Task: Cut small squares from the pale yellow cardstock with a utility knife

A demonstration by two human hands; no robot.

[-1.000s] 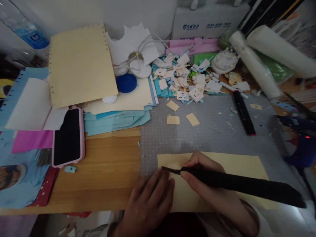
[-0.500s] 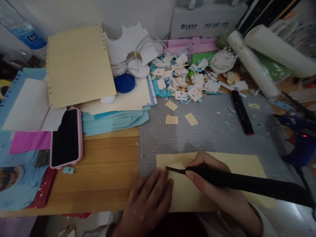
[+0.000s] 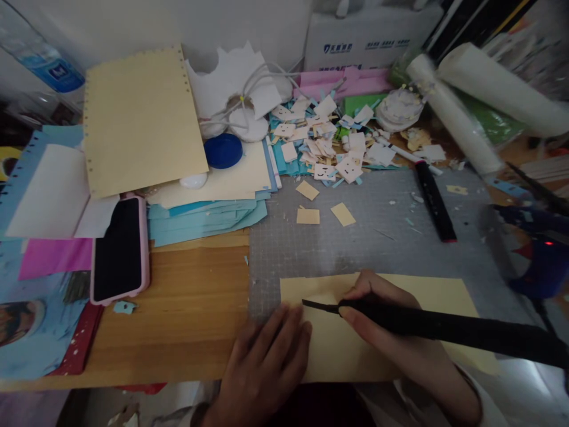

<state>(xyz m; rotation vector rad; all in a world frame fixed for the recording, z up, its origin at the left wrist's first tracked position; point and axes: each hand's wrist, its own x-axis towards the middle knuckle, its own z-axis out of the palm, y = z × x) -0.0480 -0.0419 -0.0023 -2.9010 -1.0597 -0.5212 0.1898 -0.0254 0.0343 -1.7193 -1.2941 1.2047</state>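
The person's right hand (image 3: 406, 350) is gripping a long black knife-like tool (image 3: 471, 332), with thumb and fingers closing around it near its narrow end and the thick body running out to the right past the grip. The thin tip is pointing left, just short of the left hand's fingertips, and from where I'm standing I can't tell whether it is touching the paper. Directly below the grip, a tan sheet (image 3: 355, 356) is lying on a grey cutting mat (image 3: 284, 255). To the left of the grip, the left hand (image 3: 267, 362) is resting palm down over the sheet's left edge, fingers stretched out and not closing around anything. Beyond the grip and slightly left, three small tan rectangles (image 3: 343, 214) are lying apart from one another, and behind them small paper pieces (image 3: 331, 142) are heaping up, some showing drawn faces. A black marker (image 3: 435, 201) is lying beyond the grip to the right, while a phone (image 3: 119, 249) is lying well off to the left.
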